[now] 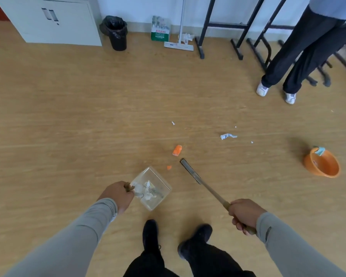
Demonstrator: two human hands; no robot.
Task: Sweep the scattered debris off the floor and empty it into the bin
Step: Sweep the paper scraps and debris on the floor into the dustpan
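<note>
Two orange scraps (177,150) lie just ahead of my brush (190,171), between my hands. My right hand (245,214) grips its handle, my left hand (119,194) holds the dustpan (151,188). I should sweep low toward the pan; paper (228,136) lies farther out, bin (115,33) far ahead.

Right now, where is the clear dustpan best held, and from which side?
By its brown handle at the near-left corner, from the left, as the left hand grips it; the dustpan mouth then faces the orange scrap.
</note>
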